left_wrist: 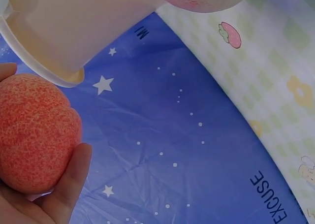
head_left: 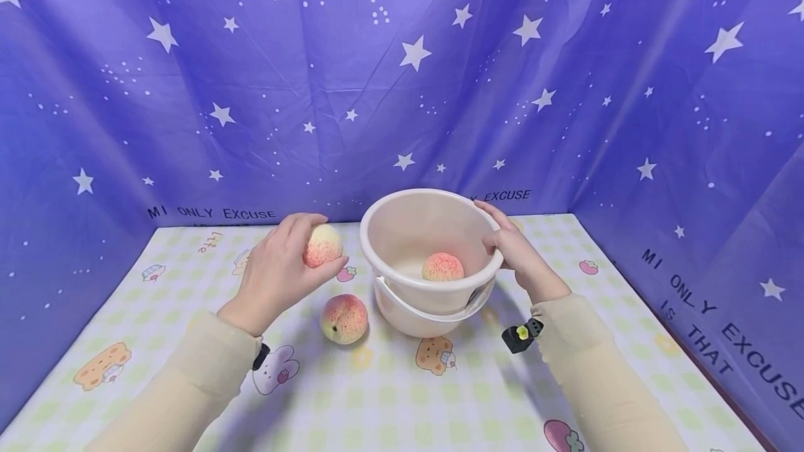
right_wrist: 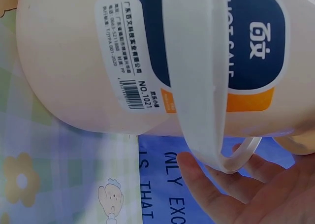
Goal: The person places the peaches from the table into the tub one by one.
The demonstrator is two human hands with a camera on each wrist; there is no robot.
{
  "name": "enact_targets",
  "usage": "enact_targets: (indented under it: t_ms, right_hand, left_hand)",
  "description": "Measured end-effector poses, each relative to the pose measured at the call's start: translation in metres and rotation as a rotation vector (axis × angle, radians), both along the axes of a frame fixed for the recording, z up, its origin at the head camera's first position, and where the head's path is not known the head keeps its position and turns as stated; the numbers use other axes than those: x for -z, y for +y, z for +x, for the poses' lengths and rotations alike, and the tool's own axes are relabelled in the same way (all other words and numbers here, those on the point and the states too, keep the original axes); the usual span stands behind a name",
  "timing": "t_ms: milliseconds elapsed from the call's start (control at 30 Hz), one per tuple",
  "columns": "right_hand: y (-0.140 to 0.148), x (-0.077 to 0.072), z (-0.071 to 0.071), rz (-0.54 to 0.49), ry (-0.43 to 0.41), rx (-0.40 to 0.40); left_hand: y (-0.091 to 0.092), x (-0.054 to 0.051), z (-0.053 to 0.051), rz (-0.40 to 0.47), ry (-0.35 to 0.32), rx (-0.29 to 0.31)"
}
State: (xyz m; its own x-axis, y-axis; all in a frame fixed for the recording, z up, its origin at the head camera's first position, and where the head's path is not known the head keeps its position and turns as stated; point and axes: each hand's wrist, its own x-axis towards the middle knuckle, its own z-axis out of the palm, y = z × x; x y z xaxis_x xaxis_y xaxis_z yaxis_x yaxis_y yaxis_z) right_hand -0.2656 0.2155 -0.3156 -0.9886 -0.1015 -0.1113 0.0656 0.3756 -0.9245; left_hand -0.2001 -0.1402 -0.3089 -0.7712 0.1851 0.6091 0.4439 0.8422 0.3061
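Note:
My left hand (head_left: 273, 270) holds a pale yellow and red peach (head_left: 324, 246) between thumb and fingers, left of the bucket and above the tablecloth. In the left wrist view that peach (left_wrist: 37, 133) shows its red side, close to the bucket's rim. A cream plastic bucket (head_left: 427, 298) stands upright with one peach (head_left: 443, 267) inside. Another peach (head_left: 344, 319), redder, lies on the cloth in front of my left hand. My right hand (head_left: 518, 257) grips the bucket's right rim, the thumb at the inner side. The white handle (right_wrist: 194, 61) hangs down against the bucket wall.
A checked tablecloth (head_left: 188, 284) with cartoon prints covers the table. Behind and beside it hangs a blue curtain (head_left: 352, 75) with white stars. The bucket carries a printed label (right_wrist: 128, 56). A small black device (head_left: 521, 335) sits at the right wrist.

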Motion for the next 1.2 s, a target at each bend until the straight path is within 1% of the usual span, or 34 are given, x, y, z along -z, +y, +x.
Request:
enact_targets:
  t_ms: [267, 467, 800, 1033, 1200]
  right_hand:
    - [-0.002, -0.001, 0.001, -0.014, 0.002, -0.002]
    - [-0.002, 0.001, 0.000, -0.013, -0.003, -0.005]
    - [-0.001, 0.001, -0.001, 0.001, -0.001, -0.003]
    - [-0.001, 0.001, -0.002, -0.001, -0.002, -0.009]
    - [0.000, 0.000, -0.002, -0.001, -0.006, -0.004]
  left_hand:
    - [0.003, -0.006, -0.002, -0.010, 0.015, 0.013]
    - [0.007, -0.009, -0.004, -0.012, 0.016, 0.024]
    - [0.012, -0.012, -0.006, -0.012, 0.040, 0.036]
    - [0.014, -0.014, -0.007, -0.003, 0.031, 0.041]
    - [0.015, -0.015, -0.007, 0.003, 0.038, 0.046]
